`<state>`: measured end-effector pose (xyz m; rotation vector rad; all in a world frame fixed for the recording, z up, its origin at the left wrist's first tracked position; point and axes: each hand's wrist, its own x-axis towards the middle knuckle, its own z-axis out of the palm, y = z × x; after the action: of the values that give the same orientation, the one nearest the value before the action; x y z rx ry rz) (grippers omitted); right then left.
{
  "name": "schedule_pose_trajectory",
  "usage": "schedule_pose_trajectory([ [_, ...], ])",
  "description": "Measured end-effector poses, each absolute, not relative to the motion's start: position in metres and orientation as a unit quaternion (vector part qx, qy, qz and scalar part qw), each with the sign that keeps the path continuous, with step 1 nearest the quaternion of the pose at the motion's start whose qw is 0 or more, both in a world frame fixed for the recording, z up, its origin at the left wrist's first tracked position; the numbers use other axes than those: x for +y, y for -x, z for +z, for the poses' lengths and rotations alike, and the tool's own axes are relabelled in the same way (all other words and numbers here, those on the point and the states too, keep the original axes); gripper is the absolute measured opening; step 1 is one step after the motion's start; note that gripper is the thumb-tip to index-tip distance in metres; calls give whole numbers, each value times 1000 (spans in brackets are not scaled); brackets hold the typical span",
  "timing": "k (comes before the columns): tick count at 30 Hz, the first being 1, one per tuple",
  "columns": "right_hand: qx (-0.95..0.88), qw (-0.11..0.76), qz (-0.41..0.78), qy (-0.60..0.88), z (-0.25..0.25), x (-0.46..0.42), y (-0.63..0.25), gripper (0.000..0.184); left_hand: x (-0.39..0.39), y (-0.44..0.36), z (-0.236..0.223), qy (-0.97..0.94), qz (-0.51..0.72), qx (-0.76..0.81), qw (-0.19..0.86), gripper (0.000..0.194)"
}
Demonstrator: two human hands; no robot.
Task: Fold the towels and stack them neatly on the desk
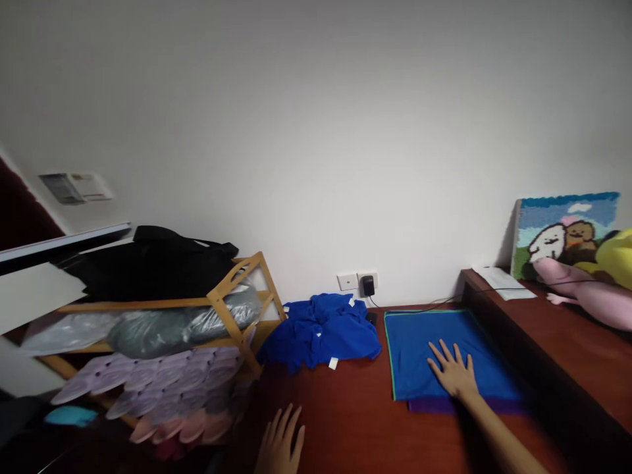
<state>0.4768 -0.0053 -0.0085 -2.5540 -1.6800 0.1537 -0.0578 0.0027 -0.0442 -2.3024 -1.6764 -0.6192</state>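
Cloth (415,352) at four o'clock, under the right hand (455,378), grip wide, is apparently being smoothed, next presumably calling for even pressure.

Under the right hand (455,380), the flat blue cloth (412,345) is thin, smooth, matt textile; the purple cloth (428,406) protruding at its near edge is likewise matt. Left of this hand, the crumpled blue cloth (323,332) is matt, soft-looking and creased. Between the right hand and the left hand (281,442), the tabletop (355,408) is smooth, wood-like, with a low sheen. Beyond the left hand, to its left, the rack (234,334) is smooth pale wood, bearing glossy, wrinkled plastic wrapping (162,332). Right of the right hand, the picture (567,216) has a rough, tufted surface.
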Motion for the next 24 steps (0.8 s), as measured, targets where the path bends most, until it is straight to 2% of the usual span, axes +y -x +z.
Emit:
schedule_pose_trajectory([
  [6, -549, 24, 77, 832, -2, 45, -503, 62, -5, 56, -38, 787, -212, -567, 117, 44],
  [8, -547, 34, 35, 835, 11, 49, -488, 58, -10, 53, -33, 785, -205, -574, 109, 45],
  [11, -645, 125, -36, 753, 42, 52, -424, 49, -17, 47, -24, 779, -199, -587, 94, 45],
  [13, -747, 176, 33, 640, 62, 56, -358, 43, -21, 45, -19, 777, -196, -593, 84, 45],
  [15, -786, 186, 142, 572, 76, 67, -287, 37, -24, 44, -15, 776, -196, -595, 78, 44],
  [21, -706, 202, 209, 646, 84, 122, -145, 49, -33, 45, -10, 771, -210, -596, 83, 46],
  [24, -665, 212, 239, 676, 84, 132, -118, 36, -36, 45, -10, 770, -212, -597, 75, 46],
])
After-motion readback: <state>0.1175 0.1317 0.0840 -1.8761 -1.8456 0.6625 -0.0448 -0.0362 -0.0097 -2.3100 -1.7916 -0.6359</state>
